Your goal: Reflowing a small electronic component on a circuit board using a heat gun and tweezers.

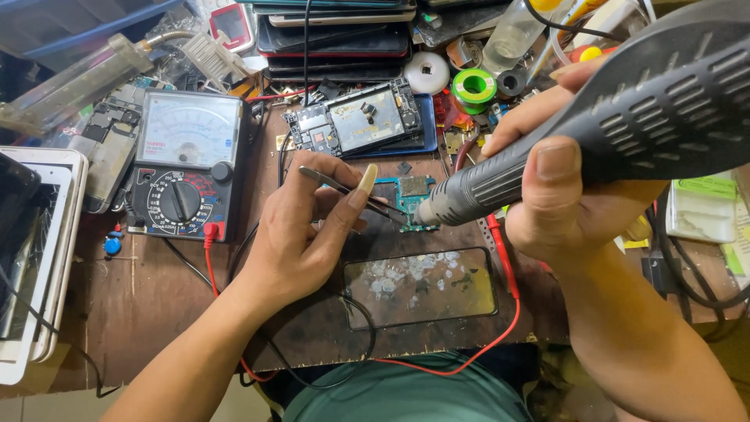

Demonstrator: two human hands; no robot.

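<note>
My left hand [308, 227] pinches thin metal tweezers [344, 187], their tips reaching toward a small teal circuit board [412, 190] on the brown bench. My right hand [558, 184] grips a grey hot-air tool [625, 117]; its ribbed metal nozzle [441, 209] points down-left at the lower edge of that board. Tweezer tips and nozzle meet over the board's lower left part, which they partly hide.
An analog multimeter [183, 164] stands left, its red and black leads trailing across the bench. A dark glass panel [420, 285] lies just below the board. An opened phone [359, 121], stacked phones, a solder spool [473, 84] and tablets [35, 250] crowd the back and left.
</note>
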